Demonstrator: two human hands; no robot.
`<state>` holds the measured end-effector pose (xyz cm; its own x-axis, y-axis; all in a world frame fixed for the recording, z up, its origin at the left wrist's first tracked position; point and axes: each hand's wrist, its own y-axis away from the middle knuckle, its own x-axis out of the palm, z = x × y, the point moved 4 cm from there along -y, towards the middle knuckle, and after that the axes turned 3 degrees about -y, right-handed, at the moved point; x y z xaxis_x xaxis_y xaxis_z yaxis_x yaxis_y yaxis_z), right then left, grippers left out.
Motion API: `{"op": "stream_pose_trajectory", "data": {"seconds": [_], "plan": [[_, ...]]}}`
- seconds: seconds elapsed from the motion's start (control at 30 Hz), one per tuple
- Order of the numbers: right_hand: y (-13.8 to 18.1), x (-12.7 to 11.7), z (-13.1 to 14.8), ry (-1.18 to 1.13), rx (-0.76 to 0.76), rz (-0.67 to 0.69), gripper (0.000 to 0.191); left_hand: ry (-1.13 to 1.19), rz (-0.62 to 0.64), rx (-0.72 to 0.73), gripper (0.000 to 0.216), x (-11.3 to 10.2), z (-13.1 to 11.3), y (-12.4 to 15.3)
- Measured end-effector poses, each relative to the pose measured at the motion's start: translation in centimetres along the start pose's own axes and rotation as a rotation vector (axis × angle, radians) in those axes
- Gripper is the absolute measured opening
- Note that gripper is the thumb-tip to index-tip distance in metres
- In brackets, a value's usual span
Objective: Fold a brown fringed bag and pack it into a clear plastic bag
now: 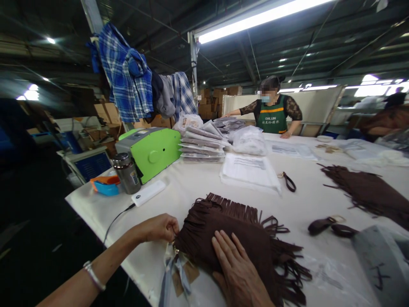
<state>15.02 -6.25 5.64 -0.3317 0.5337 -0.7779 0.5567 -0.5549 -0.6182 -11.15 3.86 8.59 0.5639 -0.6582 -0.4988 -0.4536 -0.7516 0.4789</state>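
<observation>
A dark brown fringed suede bag (243,238) lies on the white table (198,187) near its front edge. My right hand (238,268) rests flat on the bag with fingers stretched out. My left hand (159,228) is closed in a pinch at the bag's left corner, by a small metal ring and hanging tags with ribbon (179,273); what it pinches is too small to name. A clear plastic sleeve (329,277) lies under the bag's right side.
A green machine (150,153), a metal flask (128,172), a white power bank (148,192), stacked packed bags (203,145), printed sheets (249,170), brown straps (332,226) and another fringed piece (370,192) lie on the table. A person in a green apron (271,113) stands at the far side.
</observation>
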Motion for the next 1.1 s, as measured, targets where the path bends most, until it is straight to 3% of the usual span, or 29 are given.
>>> {"op": "stream_pose_trajectory", "data": {"seconds": [0.13, 0.33, 0.67, 0.87, 0.97, 1.1], "plan": [[0.1, 0.2, 0.0, -0.019, 0.015, 0.022, 0.063, -0.025, -0.065, -0.010, 0.020, -0.1, 0.0, -0.3], [0.2, 0.0, 0.1, -0.098, 0.060, 0.049, 0.064, 0.013, -0.056, -0.051, 0.015, -0.2, -0.5, -0.1], [0.3, 0.0, 0.0, -0.170, 0.088, 0.065, 0.064, -0.009, -0.049, -0.014, 0.023, -0.3, -2.3, 1.2], [0.3, -0.2, 0.0, -0.194, 0.109, 0.099, 0.066, -0.160, -0.070, 0.017, 0.029, -0.5, -4.0, 1.7], [0.3, -0.2, 0.1, -0.202, 0.105, 0.094, 0.066, -0.303, -0.184, 0.070, 0.018, 0.2, -5.7, 2.2], [0.2, -0.1, 0.1, -0.182, 0.095, 0.081, 0.066, -0.399, -0.276, 0.206, 0.007, 2.9, -8.7, 2.4]]}}
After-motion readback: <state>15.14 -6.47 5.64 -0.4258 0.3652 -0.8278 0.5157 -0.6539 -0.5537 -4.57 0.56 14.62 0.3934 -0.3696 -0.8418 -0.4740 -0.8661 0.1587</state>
